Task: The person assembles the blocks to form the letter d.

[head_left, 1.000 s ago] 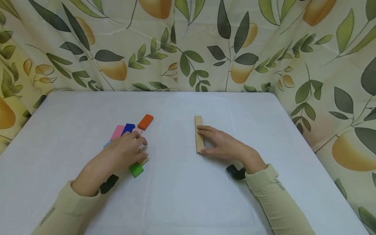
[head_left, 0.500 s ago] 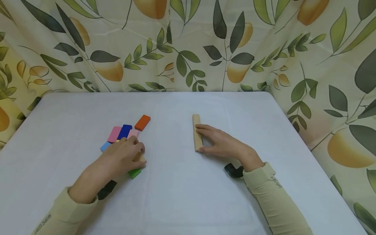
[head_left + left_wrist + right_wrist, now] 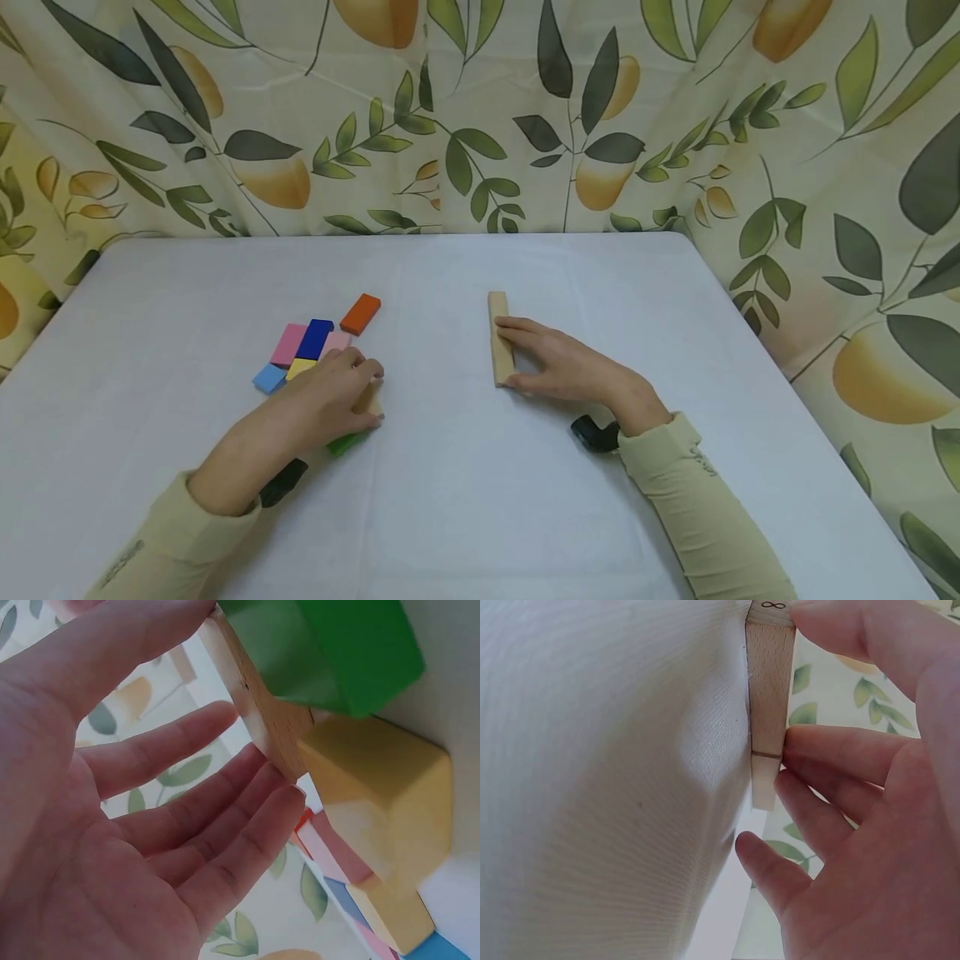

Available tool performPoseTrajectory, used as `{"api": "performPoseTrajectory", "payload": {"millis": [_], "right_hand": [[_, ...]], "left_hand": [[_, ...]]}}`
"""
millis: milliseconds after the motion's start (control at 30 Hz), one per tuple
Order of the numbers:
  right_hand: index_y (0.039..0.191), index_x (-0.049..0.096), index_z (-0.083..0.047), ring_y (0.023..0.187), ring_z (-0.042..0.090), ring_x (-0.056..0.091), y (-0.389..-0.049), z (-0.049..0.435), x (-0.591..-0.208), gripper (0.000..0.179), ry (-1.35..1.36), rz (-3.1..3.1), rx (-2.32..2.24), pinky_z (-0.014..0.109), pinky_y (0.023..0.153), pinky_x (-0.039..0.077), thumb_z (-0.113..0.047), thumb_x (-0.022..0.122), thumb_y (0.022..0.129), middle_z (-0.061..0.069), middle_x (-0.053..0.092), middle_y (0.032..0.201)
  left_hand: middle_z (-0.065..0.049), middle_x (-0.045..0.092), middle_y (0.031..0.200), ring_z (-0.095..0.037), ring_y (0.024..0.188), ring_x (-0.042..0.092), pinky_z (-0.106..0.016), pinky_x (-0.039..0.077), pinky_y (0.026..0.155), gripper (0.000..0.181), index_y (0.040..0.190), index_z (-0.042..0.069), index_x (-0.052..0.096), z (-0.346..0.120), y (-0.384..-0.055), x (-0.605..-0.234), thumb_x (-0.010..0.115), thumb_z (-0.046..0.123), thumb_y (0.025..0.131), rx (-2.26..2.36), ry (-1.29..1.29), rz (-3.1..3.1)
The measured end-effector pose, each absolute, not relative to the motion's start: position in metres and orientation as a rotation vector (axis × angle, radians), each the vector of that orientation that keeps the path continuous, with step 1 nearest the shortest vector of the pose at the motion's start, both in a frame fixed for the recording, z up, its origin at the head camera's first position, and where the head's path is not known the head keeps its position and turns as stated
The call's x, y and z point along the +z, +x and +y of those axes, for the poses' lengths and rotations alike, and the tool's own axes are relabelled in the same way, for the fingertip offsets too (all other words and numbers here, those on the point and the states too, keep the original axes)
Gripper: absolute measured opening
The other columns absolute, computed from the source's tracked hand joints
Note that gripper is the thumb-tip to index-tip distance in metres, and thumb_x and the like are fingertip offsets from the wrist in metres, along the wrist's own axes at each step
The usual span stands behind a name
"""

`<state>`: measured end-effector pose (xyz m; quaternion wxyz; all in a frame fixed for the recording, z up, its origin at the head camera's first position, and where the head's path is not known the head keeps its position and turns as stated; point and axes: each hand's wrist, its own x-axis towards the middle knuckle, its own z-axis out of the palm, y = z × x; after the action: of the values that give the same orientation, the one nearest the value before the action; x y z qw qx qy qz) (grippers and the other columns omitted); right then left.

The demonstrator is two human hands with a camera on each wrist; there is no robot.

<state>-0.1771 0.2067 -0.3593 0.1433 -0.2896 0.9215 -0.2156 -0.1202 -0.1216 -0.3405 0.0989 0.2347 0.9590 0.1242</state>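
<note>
Over the pile of coloured blocks, my left hand (image 3: 311,400) holds a plain wooden block (image 3: 369,398) lengthwise between thumb and fingers. A green block (image 3: 330,652) and a yellow block (image 3: 390,787) lie close beside it in the left wrist view. To the right, two plain wooden blocks (image 3: 770,690) lie end to end in a row on the table, with a seam showing in the right wrist view. The thumb of my right hand (image 3: 566,367) touches the row's near end, and fairly straight fingers rest along its right side. A figure 8 marks that near end.
Several other blocks lie left on the white table (image 3: 442,517): light blue (image 3: 270,378), pink (image 3: 288,345), dark blue (image 3: 315,339), pale pink (image 3: 335,342) and, farther back, orange (image 3: 361,314). Behind the table hangs a patterned curtain (image 3: 480,100).
My left hand has come to grip the wooden block and shifts it slightly right, uncovering the yellow and light blue blocks. My right hand stays at the row; the head view turns slightly.
</note>
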Motion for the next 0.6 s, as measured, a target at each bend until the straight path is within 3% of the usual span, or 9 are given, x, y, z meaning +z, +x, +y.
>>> {"api": "performPoseTrajectory", "payload": {"millis": [600], "right_hand": [[0.153,0.035,-0.007,0.151,0.027,0.025,-0.176,0.207,-0.358,0.076,-0.803,2.650,-0.603,0.048,0.119,0.030,-0.035,0.069,0.092,0.001,0.025,0.164]], "left_hand": [[-0.016,0.058,0.129,-0.030,0.120,0.054,-0.040,0.057,0.091,0.059,0.133,0.007,0.058,-0.087,-0.125,-0.339,0.080,0.030,0.084,0.275,0.753,2.786]]}}
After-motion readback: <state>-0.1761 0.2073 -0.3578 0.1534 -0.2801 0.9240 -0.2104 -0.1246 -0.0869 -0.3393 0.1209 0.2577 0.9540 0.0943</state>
